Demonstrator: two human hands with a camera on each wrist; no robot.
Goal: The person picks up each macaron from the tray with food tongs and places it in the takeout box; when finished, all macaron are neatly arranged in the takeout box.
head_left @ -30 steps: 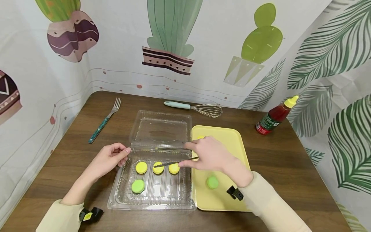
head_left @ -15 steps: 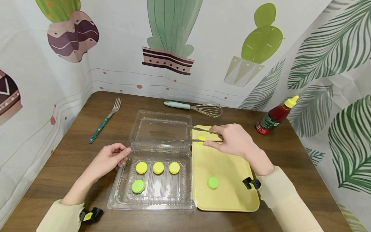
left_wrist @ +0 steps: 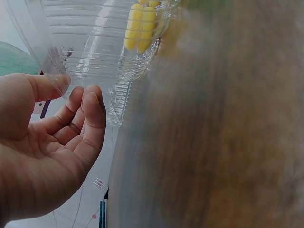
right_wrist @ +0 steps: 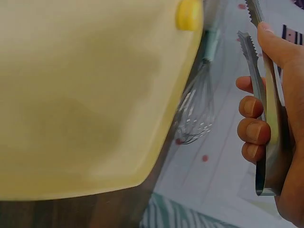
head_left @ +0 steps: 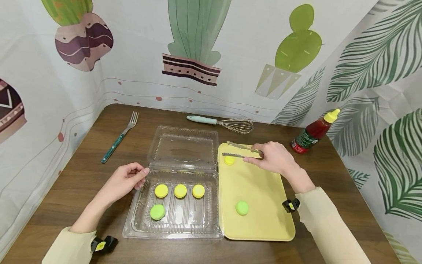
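My right hand (head_left: 275,156) grips metal tongs (right_wrist: 268,118) with fingers curled round both arms; their serrated tips stand apart with nothing between them. The tips hang over the far left part of the yellow tray (head_left: 263,220), near a yellow macaron (head_left: 229,160). A green macaron (head_left: 242,208) lies nearer the tray's front. To the left is an opened clear plastic container (head_left: 178,234), whose base holds three yellow macarons (head_left: 180,191) in a row and one green macaron (head_left: 157,212). At its left hinge corner, my left hand (head_left: 123,181) pinches the rim between thumb and fingers (left_wrist: 93,109).
A whisk (head_left: 221,123) lies at the back of the wooden table, behind the container's lid (head_left: 184,146). At the back left is a fork (head_left: 118,137) with a teal handle. A red sauce bottle (head_left: 311,134) stands at the back right. Patterned cloth hangs behind.
My right hand has drawn back from the container to the far part of the tray, carrying the tongs away from the yellow macarons. The left hand stays where it was.
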